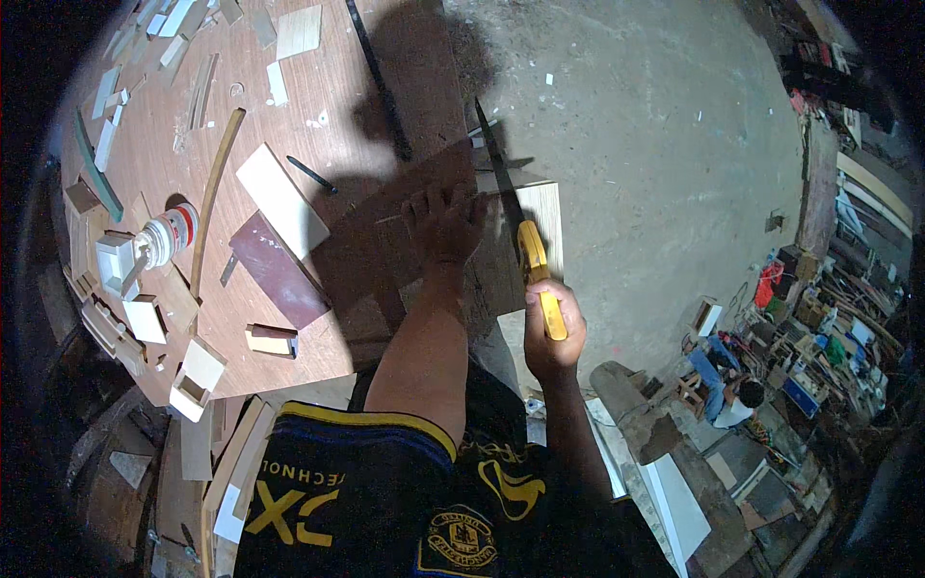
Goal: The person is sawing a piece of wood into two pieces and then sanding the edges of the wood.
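My right hand point(556, 332) is closed around the yellow handle of a handsaw point(531, 252). Its dark, narrow blade points away from me and crosses a pale wooden board point(542, 217) that juts past the table's right edge. In deep shadow, my left hand point(445, 223) lies flat with its fingers spread, pressing down near that edge to the left of the blade. The shadow hides exactly where the board ends under this hand. A dark pencil-like stick point(311, 174) and a white rectangular piece point(281, 197) rest left of my left hand.
On the brown table point(332, 96) stand a white jar point(171, 231) and a maroon panel point(279, 273), with a curved wooden strip point(220, 183) and several offcuts around them. Concrete floor point(665, 193) extends to the right. A person point(737, 400) sits among clutter at the lower right.
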Tool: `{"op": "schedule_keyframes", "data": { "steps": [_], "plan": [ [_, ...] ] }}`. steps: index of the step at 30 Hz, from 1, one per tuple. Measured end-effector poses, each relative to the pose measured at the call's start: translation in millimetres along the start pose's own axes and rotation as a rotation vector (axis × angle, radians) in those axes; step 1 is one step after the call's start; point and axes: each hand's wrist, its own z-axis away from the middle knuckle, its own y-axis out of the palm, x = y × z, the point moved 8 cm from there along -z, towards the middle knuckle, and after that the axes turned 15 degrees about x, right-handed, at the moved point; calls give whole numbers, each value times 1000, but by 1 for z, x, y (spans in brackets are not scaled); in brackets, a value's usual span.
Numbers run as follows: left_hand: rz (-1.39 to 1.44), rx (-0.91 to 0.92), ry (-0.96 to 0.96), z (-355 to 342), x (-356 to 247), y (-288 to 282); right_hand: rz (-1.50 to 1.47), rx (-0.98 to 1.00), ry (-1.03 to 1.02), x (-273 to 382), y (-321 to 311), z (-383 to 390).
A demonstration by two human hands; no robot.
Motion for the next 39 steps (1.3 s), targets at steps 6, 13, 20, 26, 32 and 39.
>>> {"op": "schedule_keyframes", "data": {
  "steps": [6, 13, 20, 26, 32, 39],
  "plan": [
    [-163, -667, 232, 28, -7, -13, -14, 21, 22, 2, 3, -1],
    [-136, -620, 222, 25, -10, -18, 16, 34, 19, 3, 6, 1],
    [-279, -558, 262, 8, 3, 16, -11, 74, 40, 26, 9, -12],
    [108, -25, 14, 1, -1, -8, -20, 82, 56, 37, -1, -28],
    [-101, -520, 185, 16, -2, 2, -56, 154, 222, 46, -10, -22],
    [-145, -476, 137, 12, 11, 10, 44, 172, 188, 68, -14, -10]
  ]
}}
